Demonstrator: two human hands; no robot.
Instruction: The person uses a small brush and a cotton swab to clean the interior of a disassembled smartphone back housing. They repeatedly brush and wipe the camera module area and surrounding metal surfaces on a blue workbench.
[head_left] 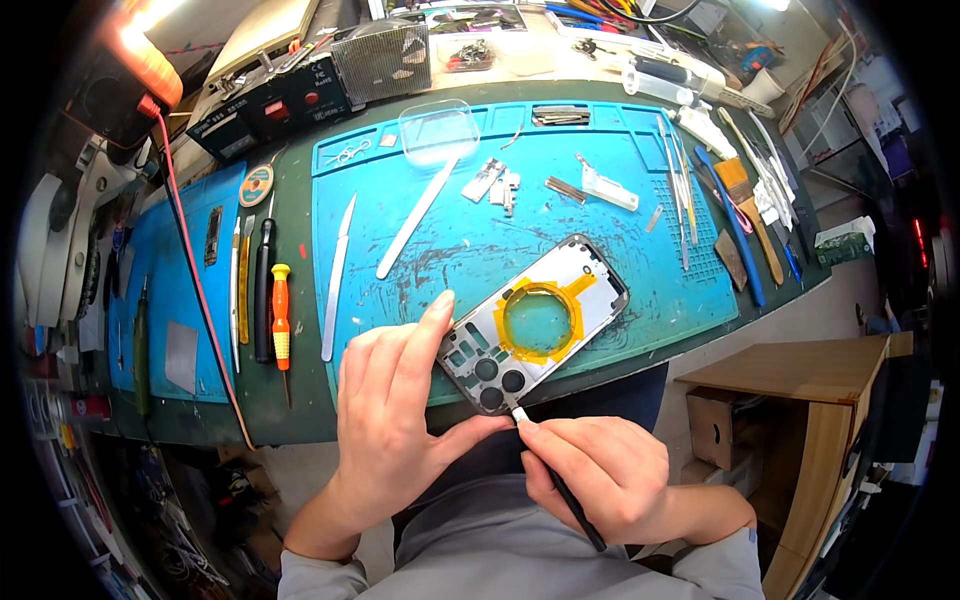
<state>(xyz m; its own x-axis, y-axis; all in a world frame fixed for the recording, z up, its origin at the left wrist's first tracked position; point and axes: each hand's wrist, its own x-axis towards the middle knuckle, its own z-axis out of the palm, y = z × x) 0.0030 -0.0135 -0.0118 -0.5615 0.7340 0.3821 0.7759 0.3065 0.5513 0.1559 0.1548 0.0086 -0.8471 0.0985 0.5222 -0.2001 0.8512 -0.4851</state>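
Note:
A silver phone back frame (603, 287) lies tilted over the near edge of the blue mat. Yellow tape (578, 289) rings its large round opening, and three dark round pieces sit at its near-left corner, by several cutouts. My left hand (385, 410) grips the frame's left side, index finger at the upper edge and thumb at the near corner. In my right hand (605, 468) is a slim black-handled tool (576, 505) with a pale collar, held like a pen. Its tip meets the corner beside the dark round pieces; whether it is a blade cannot be made out.
The blue work mat (440, 300) carries pale flat blades (340, 275), a clear lidless box (440, 132) and small metal parts (490, 182). An orange screwdriver (281, 315) lies left, tweezers (668, 165) and a brush (750, 205) right. A wooden cabinet (790, 365) stands near right.

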